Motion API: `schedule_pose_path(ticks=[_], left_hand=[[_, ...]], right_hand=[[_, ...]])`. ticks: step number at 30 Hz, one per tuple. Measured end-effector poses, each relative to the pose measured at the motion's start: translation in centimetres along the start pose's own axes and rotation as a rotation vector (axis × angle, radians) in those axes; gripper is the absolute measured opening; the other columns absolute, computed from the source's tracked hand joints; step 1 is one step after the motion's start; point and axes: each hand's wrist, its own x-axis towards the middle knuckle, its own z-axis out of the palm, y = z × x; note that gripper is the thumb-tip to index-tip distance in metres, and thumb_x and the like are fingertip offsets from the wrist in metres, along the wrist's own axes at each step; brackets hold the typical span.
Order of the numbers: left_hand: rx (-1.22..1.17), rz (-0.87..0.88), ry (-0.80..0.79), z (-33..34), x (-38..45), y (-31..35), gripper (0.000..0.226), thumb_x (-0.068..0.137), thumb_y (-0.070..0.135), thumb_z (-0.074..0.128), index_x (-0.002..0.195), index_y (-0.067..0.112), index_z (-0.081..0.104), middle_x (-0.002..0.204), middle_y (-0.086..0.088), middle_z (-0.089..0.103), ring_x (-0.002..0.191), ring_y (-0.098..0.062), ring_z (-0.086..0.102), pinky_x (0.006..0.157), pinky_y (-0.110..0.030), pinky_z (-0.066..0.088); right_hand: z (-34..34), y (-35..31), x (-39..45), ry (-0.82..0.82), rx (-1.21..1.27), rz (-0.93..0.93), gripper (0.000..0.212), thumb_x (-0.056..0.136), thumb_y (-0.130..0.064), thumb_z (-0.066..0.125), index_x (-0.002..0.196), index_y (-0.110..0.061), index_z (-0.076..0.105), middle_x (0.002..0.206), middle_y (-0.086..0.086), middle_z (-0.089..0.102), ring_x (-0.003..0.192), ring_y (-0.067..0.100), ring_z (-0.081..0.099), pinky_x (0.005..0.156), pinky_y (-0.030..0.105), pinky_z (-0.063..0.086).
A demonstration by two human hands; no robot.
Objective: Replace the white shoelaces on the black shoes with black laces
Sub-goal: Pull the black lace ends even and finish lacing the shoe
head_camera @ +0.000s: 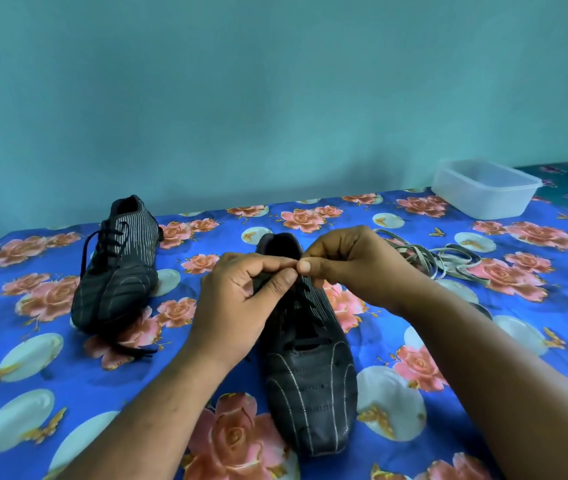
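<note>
A black shoe (pixel 310 372) with pale stripes lies in front of me, toe toward me, with a black lace (pixel 305 299) threaded through its eyelets. My left hand (pixel 241 303) and my right hand (pixel 352 268) meet above its opening, fingertips pinched together on the lace end, which is hidden between the fingers. A second black shoe (pixel 116 268) stands to the left, laced in black, its lace end (pixel 133 351) trailing on the cloth. The white laces (pixel 445 261) lie in a loose heap to the right.
A blue floral cloth (pixel 33 341) covers the table. A translucent plastic container (pixel 483 188) sits at the back right corner. A teal wall runs behind the table's far edge.
</note>
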Motion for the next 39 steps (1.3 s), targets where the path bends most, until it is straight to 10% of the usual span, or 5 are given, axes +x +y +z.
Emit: schedule_pose_path(ticks=[8, 30, 39], left_hand=[[0.102, 0.075, 0.076, 0.0, 0.3, -0.8, 0.026, 0.087, 0.058, 0.064, 0.102, 0.04, 0.075, 0.101, 0.022, 0.072, 0.107, -0.01, 0.06, 0.092, -0.057, 0.047], [0.269, 0.145, 0.006, 1.0, 0.1, -0.3, 0.013, 0.093, 0.044, 0.062, 0.092, 0.032, 0.068, 0.103, 0.023, 0.068, 0.108, -0.005, 0.058, 0.097, -0.05, 0.04], [0.342, 0.03, 0.087, 1.0, 0.3, 0.2, 0.011, 0.089, 0.046, 0.062, 0.089, 0.037, 0.07, 0.078, 0.032, 0.059, 0.09, -0.004, 0.05, 0.087, -0.034, 0.025]], right_hand=[[-1.2, 0.5, -0.2, -0.039, -0.046, 0.087, 0.005, 0.088, -0.017, 0.078, 0.092, -0.015, 0.078, 0.084, 0.004, 0.078, 0.075, 0.012, 0.063, 0.072, 0.028, 0.049], [-0.9, 1.4, 0.3, 0.02, 0.008, 0.016, 0.01, 0.091, -0.017, 0.074, 0.091, -0.007, 0.073, 0.076, -0.001, 0.074, 0.063, 0.006, 0.056, 0.057, 0.017, 0.044], [-0.5, 2.5, 0.5, -0.078, -0.333, 0.022, 0.023, 0.103, -0.026, 0.057, 0.122, -0.037, 0.066, 0.083, -0.008, 0.06, 0.066, 0.019, 0.053, 0.064, 0.026, 0.044]])
